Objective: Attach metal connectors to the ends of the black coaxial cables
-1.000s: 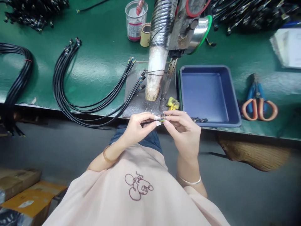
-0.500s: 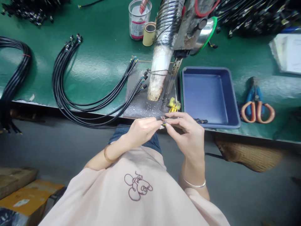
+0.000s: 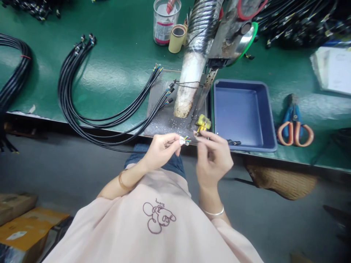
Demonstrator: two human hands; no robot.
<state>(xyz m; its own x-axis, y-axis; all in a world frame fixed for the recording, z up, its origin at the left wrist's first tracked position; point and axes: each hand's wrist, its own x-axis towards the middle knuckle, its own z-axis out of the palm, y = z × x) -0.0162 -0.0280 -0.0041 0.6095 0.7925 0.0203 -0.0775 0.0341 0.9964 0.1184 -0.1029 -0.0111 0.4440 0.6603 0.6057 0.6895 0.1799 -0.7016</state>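
My left hand (image 3: 163, 150) is closed in a pinch on the end of a black cable (image 3: 128, 149). Thin coloured wires (image 3: 187, 139) fan out past its fingertips, towards the right. Just right of them my right hand (image 3: 213, 153) is closed too, slightly smeared by motion. Between its thumb and forefinger sits a small dark connector (image 3: 196, 134) with metallic bits; its full shape is hidden. A gap separates the connector from the wires. Behind the right fingers, a soldering iron (image 3: 204, 91) hangs from its stand above a yellow sponge-like piece (image 3: 203, 122).
A blue tray (image 3: 271, 117) stands to the right, with small black connectors (image 3: 234, 142) at its front edge. Beyond it lie orange-handled pliers (image 3: 294, 122). A foil-wrapped duct (image 3: 188, 80) reaches down over a grey board (image 3: 157, 117). Looped black cables (image 3: 64, 80) rest on the left.
My hands have drawn apart. The coloured wires now show free at the left fingertips, and the right fingers have curled inward. The whole view has shifted slightly.
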